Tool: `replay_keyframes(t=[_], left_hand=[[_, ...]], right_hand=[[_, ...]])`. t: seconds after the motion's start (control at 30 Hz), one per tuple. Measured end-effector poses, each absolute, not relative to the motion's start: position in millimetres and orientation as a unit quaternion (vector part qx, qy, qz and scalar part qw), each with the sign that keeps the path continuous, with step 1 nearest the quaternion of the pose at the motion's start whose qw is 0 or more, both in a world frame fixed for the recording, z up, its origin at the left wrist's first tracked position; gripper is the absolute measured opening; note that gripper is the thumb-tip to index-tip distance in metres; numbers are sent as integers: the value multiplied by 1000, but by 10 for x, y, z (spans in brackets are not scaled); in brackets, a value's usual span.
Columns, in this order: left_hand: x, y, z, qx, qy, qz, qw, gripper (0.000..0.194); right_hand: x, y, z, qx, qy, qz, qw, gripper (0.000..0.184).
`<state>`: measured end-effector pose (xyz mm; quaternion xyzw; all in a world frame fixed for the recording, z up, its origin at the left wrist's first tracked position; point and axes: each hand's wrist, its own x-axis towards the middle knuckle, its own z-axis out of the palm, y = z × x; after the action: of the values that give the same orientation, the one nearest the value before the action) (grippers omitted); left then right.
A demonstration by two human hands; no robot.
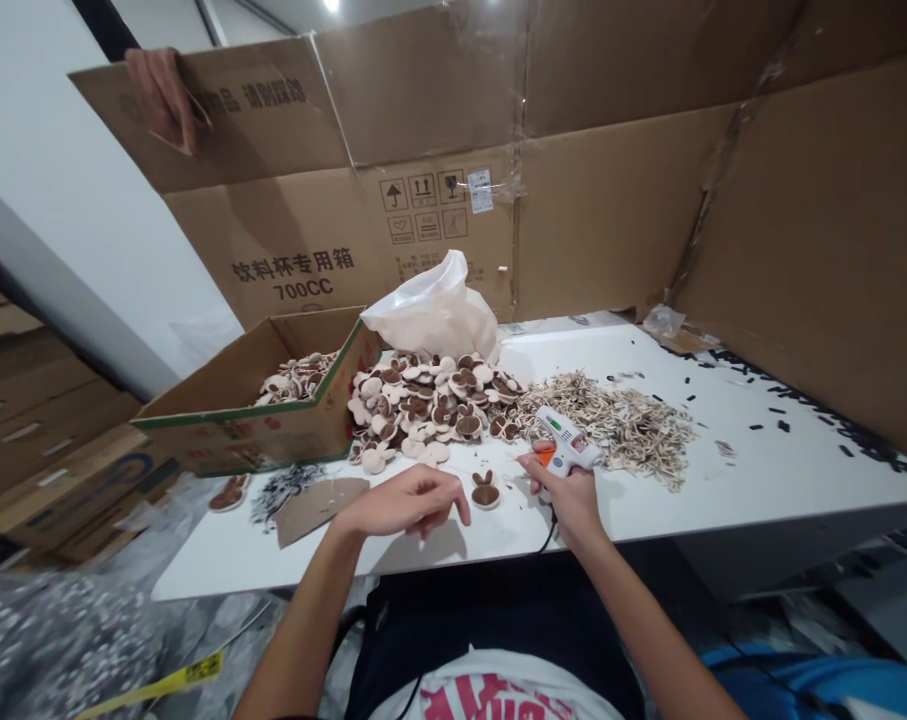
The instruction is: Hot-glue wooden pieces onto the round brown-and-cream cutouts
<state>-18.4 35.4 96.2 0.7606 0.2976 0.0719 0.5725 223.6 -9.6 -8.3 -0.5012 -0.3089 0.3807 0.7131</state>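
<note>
My right hand (565, 490) is wrapped around the handle of a white hot glue gun (564, 440) with an orange trigger. Its nozzle points left, and a black cord hangs below. My left hand (415, 500) hovers over the table's near edge with bent fingers spread apart, nothing visible in them. Between both hands a brown and cream bunny-head felt piece (485, 491) lies flat, ears away from me, just right of my left fingertips. Behind it rises a pile of similar felt pieces (430, 405). Right of that spreads a heap of thin cream strips (640, 430).
An open cardboard box (235, 440) with more felt pieces stands left, a white plastic bag (438, 305) behind the pile. Cardboard scrap (318, 508) and dark bits (284, 490) lie front left. Black pieces (798, 410) scatter right. Tall cardboard walls (610, 210) enclose the back; another person's hand (166, 95) grips their top.
</note>
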Motion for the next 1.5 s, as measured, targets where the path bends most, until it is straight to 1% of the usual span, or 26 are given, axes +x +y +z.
replay_keyframes(t=[0.07, 0.13, 0.17, 0.2, 0.23, 0.27, 0.33, 0.4, 0.43, 0.5, 0.53, 0.6, 0.7, 0.73, 0.77, 0.83, 0.9, 0.97, 1.0, 1.07, 1.1, 1.17, 1.27, 1.33, 1.4, 1.5], left_hand=[[-177, 439, 958, 837, 407, 97, 353, 62], [-127, 511, 935, 839, 478, 201, 164, 61], [-93, 534, 922, 824, 491, 261, 113, 61], [-59, 545, 912, 806, 490, 316, 101, 64], [-26, 542, 905, 790, 475, 364, 134, 69], [1, 526, 904, 774, 447, 398, 208, 74], [27, 463, 912, 722, 355, 412, 427, 86], [6, 392, 923, 650, 257, 345, 626, 103], [-21, 364, 925, 627, 230, 288, 687, 108], [-93, 342, 919, 641, 240, 159, 711, 100], [-130, 350, 912, 678, 275, 105, 673, 93], [-184, 399, 894, 772, 383, 73, 502, 78], [-188, 502, 873, 820, 494, 214, 193, 65], [-170, 524, 871, 809, 498, 278, 140, 68], [-144, 531, 873, 795, 490, 335, 128, 74], [-80, 497, 883, 760, 440, 416, 235, 84], [-21, 414, 896, 701, 353, 426, 451, 96], [4, 328, 898, 622, 254, 368, 642, 108], [-2, 298, 892, 598, 221, 321, 700, 113], [-48, 283, 864, 613, 206, 208, 733, 109], [-80, 299, 844, 654, 226, 153, 705, 101], [-141, 366, 797, 766, 315, 99, 551, 77], [-169, 500, 732, 845, 457, 190, 202, 45], [-137, 560, 702, 823, 488, 285, 55, 34], [-76, 567, 680, 786, 492, 373, -4, 29], [35, 483, 640, 746, 486, 455, -15, 22]], right_hand=[[2241, -97, -85, -500, -314, 379, 713, 42], [2245, -97, -90, -503, -316, 379, 709, 42], [2248, -97, -94, -505, -317, 380, 707, 42], [2249, -96, -99, -509, -315, 381, 705, 42], [2251, -95, -103, -510, -314, 383, 703, 43], [2251, -94, -107, -511, -312, 384, 703, 43], [2251, -91, -111, -509, -310, 387, 704, 44], [2249, -91, -110, -507, -308, 386, 706, 45], [2248, -91, -107, -506, -308, 384, 708, 45], [2245, -93, -98, -506, -309, 380, 710, 44], [2244, -94, -93, -506, -310, 379, 710, 44], [2242, -95, -83, -505, -314, 379, 709, 44], [2238, -97, -71, -503, -314, 381, 710, 44], [2238, -98, -69, -502, -313, 381, 710, 44], [2238, -98, -69, -503, -312, 381, 710, 45], [2239, -100, -74, -503, -314, 385, 707, 45], [2241, -102, -83, -500, -316, 391, 705, 46], [2244, -104, -93, -498, -314, 396, 705, 46], [2246, -106, -96, -498, -313, 398, 705, 45], [2250, -108, -101, -497, -312, 400, 704, 44], [2251, -108, -101, -497, -313, 400, 704, 44], [2253, -110, -94, -493, -316, 400, 705, 44], [2246, -118, -63, -486, -324, 405, 703, 44], [2237, -129, -31, -485, -327, 415, 697, 44], [2230, -140, -5, -486, -327, 426, 689, 46], [2228, -152, 1, -475, -345, 437, 681, 45]])
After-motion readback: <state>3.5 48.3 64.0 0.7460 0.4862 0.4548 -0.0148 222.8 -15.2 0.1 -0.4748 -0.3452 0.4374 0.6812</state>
